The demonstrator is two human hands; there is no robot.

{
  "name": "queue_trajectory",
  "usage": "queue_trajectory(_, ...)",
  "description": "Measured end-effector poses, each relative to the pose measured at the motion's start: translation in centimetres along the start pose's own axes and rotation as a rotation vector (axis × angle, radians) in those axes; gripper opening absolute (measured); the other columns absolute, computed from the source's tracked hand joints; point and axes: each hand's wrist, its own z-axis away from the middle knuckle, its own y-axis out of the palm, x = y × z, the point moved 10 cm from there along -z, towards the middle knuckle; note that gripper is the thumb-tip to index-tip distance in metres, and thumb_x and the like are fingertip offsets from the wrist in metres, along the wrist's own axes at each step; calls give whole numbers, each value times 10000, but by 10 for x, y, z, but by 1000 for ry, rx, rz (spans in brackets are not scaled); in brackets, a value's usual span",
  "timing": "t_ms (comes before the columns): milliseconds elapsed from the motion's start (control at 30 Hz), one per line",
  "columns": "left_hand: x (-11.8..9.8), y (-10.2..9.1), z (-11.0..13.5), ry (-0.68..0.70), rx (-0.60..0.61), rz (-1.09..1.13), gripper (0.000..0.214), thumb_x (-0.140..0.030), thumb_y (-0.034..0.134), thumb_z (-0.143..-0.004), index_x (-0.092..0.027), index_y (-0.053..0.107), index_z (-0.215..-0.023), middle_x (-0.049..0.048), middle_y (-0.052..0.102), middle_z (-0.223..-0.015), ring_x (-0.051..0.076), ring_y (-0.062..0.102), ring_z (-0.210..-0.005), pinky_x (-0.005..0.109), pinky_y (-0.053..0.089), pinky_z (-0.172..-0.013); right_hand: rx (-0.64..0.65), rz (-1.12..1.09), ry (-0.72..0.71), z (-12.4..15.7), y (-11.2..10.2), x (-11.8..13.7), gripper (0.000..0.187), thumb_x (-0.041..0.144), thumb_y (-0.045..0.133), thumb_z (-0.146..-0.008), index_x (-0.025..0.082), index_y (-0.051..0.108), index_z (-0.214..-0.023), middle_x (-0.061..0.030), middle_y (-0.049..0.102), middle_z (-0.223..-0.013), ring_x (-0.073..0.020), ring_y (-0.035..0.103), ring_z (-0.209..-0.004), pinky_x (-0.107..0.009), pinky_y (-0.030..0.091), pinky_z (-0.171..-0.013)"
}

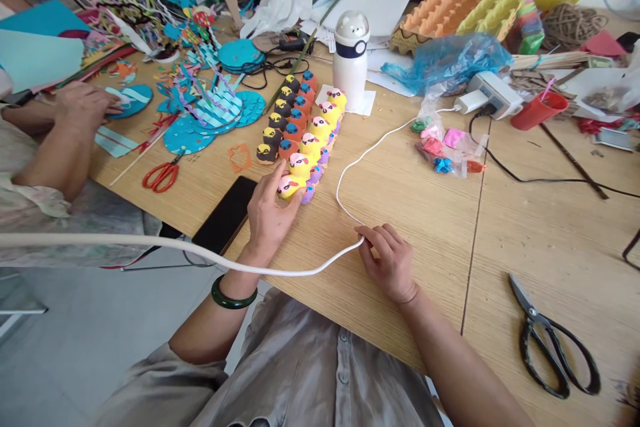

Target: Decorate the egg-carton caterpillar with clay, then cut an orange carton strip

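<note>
Several colourful bumpy strips, which look like painted egg carton, lie side by side on the table. The yellow-and-pink strip [311,140] has little faces on its bumps; black-and-yellow, orange-and-blue and purple strips lie against it. At its near end, my left hand [273,203] has thumb and fingers around the last bump. To the right, my right hand [387,257] pinches a white cable [345,177] just above the tabletop. From there the cable runs back to a plug and, on the other side, sweeps left across my left forearm.
A black phone [225,213] lies beside my left hand, near red-handled scissors [161,175]. Large black scissors [543,337] lie at right. Behind stand a white bottle [350,70] and a power strip [493,97]. Another person's hands [87,103] hold a blue disc at left.
</note>
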Motion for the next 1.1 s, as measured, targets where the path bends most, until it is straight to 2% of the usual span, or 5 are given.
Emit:
queue_trajectory(200,4,14,6,-50,60,6,743,-415,751,-861,-227,470,-1522,109,706,-1243,282,660,-1185,407,501,-1088,1,-6,-4,0,1,0,172,102,567,-974,195,627,-1107,-30,701,-781,-157,592,-693,-284,469,-629)
queue_trajectory(400,13,29,4,-139,102,27,1014,-325,872,-726,-216,350,-1589,168,612,-1410,333,604,-1302,442,509,-1085,13,3,9,0,1,-1,163,103,565,-974,194,629,-1093,-26,693,-767,-157,585,-683,-282,455,-615)
queue_trajectory(567,15,33,2,-135,113,58,857,-244,804,-770,-231,436,-1544,125,711,-1285,296,695,-1170,418,551,-1033,15,-4,8,0,1,-1,165,107,564,-973,195,632,-1094,-25,692,-766,-156,597,-683,-282,467,-625)
queue_trajectory(733,17,15,1,-133,27,94,713,-276,818,-773,-215,573,-1440,118,712,-1321,288,694,-1198,392,546,-1066,6,-11,2,-1,0,-1,173,101,564,-973,198,627,-1101,-27,691,-766,-158,592,-678,-282,466,-613)
queue_trajectory(1100,50,-39,0,-271,-71,222,782,-347,858,-758,-229,563,-1473,85,686,-1368,278,699,-1187,411,598,-1038,12,-26,12,0,2,-3,167,100,568,-973,187,630,-1101,-29,686,-769,-165,586,-691,-281,476,-621)
